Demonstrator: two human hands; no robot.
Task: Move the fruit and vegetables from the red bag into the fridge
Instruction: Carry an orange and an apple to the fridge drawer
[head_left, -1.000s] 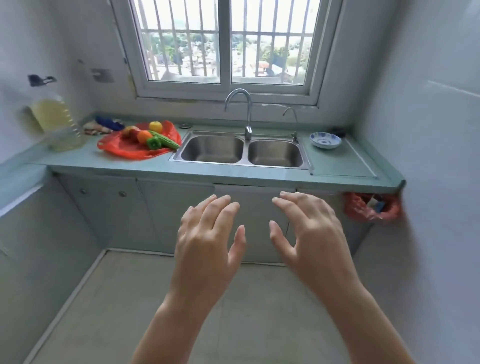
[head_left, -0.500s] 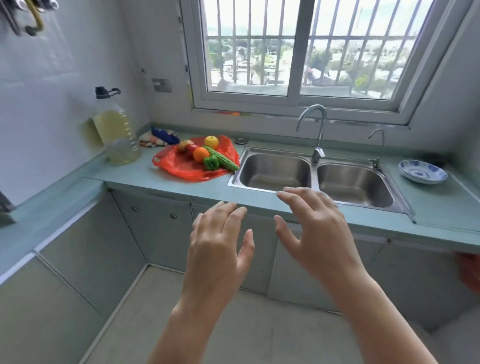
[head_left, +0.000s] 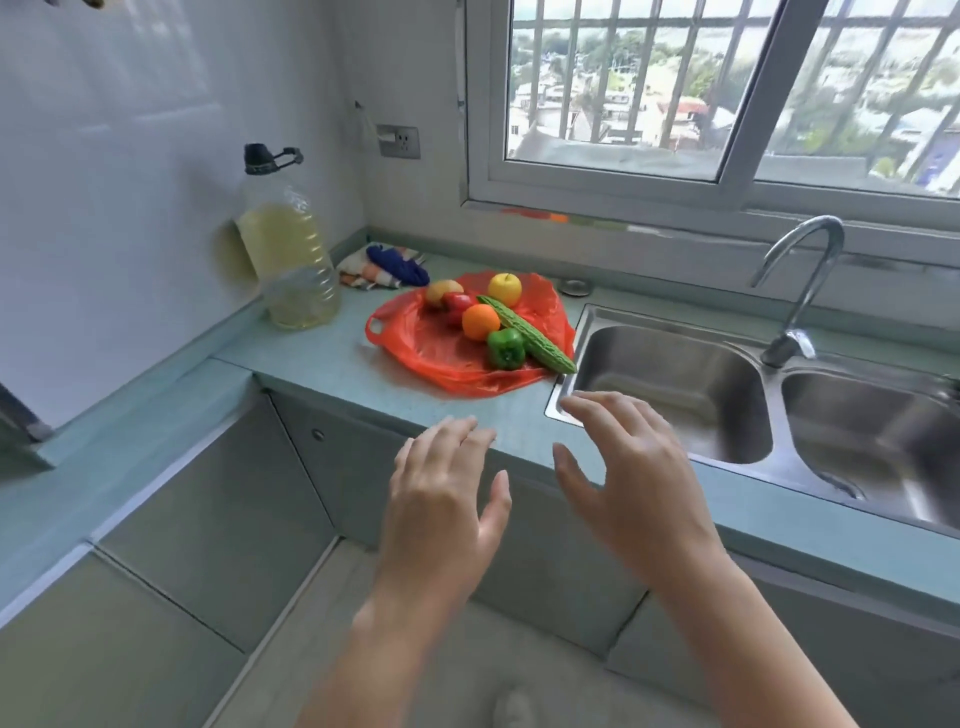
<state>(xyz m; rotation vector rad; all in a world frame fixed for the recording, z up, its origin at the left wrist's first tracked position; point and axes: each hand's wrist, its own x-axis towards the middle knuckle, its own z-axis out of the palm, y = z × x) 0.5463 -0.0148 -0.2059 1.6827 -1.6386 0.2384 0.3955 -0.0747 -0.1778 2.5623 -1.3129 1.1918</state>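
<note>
1. Red bag (head_left: 415, 343) spread flat on counter (head_left: 332, 374), ahead of both hands, just beyond the fingertips; touched by neither.
2. Loaded with six pieces: apple (head_left: 504, 289), orange (head_left: 480, 322), pepper (head_left: 505, 349), gourd (head_left: 530, 335), a red piece (head_left: 458, 304), a tan piece (head_left: 443, 292); nearest the hands, pepper and the gourd's tip; farthest, apple and tan piece.
3. Left hand (head_left: 441, 493): released, palm down, fingers straight and together, thumb out; hovering with fingertips over the counter's front edge; grasping nothing.
4. Right hand (head_left: 634, 467): likewise slack, fingers lightly bent and spread, thumb out; fingertips over the near corner of sink (head_left: 675, 374); empty.
5. Fridge: nowhere in view; impossible to place relative to either hand.
6. Done so far, judging by the lie of things: nothing visible; no piece lifted, none carried; seemingly the very start, a reach toward the bag.
7. Left to do: everything; grasping each piece, carrying it off to the fridge, setting it inside; probably several trips for six pieces with two hands.
8. Worth minding: gourd's tip right at the sink edge, ahead of the right hand; round pieces loose on slick plastic, apt to roll once neighbours go.
</note>
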